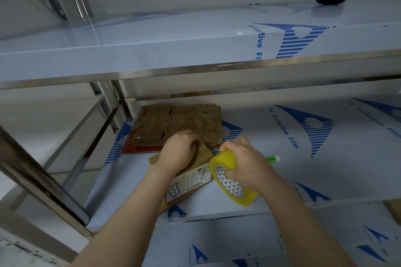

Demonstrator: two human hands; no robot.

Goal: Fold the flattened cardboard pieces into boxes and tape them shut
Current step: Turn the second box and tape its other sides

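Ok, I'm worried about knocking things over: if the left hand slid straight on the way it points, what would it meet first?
Most likely the stack of flattened brown cardboard pieces, lying just beyond the left hand, which grips the small brown cardboard box. Depth is hard to judge.

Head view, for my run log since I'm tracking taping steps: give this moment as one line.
left hand: holds box | right hand: grips tape roll | flat cardboard stack: behind box
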